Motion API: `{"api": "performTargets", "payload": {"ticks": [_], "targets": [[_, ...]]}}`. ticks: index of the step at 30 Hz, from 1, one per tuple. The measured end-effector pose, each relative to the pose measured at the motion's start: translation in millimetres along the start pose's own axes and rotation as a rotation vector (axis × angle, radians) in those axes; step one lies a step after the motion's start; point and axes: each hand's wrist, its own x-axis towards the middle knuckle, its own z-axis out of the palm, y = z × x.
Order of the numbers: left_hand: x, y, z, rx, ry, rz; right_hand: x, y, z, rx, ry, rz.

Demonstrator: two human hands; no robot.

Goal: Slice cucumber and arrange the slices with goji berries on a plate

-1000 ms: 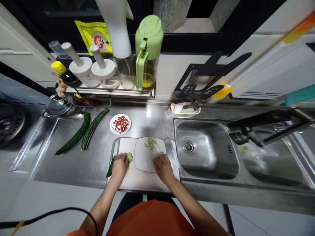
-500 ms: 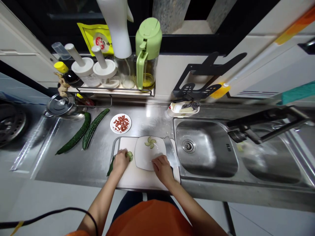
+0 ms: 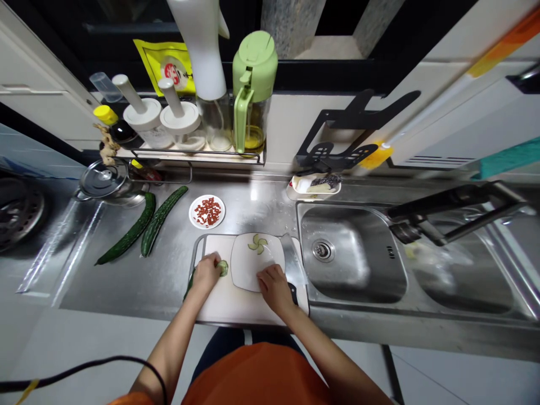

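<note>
Black knife handle (image 3: pixel 292 292) shows more clearly right of the plate (image 3: pixel 244 267) — the right hand (image 3: pixel 272 284), fingertips bunched, has shifted leftward. Left of it, the left hand (image 3: pixel 206 272) clasps cut cucumber (image 3: pixel 223 268).

The plate (image 3: pixel 244 273) sits on the board (image 3: pixel 234 309), a green pinwheel (image 3: pixel 258 244) at its twelve o'clock. The right hand (image 3: pixel 274 288) is over its five o'clock; the left hand (image 3: pixel 206 274), at nine, partly covers cut cucumber (image 3: pixel 223 268). The knife (image 3: pixel 294 261) lies at three.
</note>
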Motion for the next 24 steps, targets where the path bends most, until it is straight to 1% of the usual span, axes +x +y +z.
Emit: {"api": "performTargets", "payload": {"ticks": [4,6,8,11,16,19,24], "targets": [[-2.1,-0.7,1.6,-0.052,0.015,0.049,28.2,-17.6,14.2,0.001,0.013,-0.061],[-3.5,-0.7,2.3,-0.062,0.023,0.069,45.9,-30.1,24.3,-0.033,-0.019,-0.061],[-5.1,-0.7,2.9,-0.063,0.039,0.086,61.3,-41.3,35.3,-0.073,-0.078,-0.075],[-7.4,-0.4,3.4,-0.052,0.062,0.093,74.7,-50.8,50.8,-0.148,-0.122,-0.078],[-11.0,0.8,3.1,-0.021,0.072,0.07,76.5,-51.0,65.8,-0.186,-0.132,-0.075],[-12.1,-1.5,3.5,-0.019,0.07,0.069,73.0,-49.7,67.2,-0.187,-0.132,-0.083],[-11.7,-7.7,-0.5,-0.034,-0.002,0.067,66.6,-49.1,63.9,-0.163,-0.125,-0.109]]}}
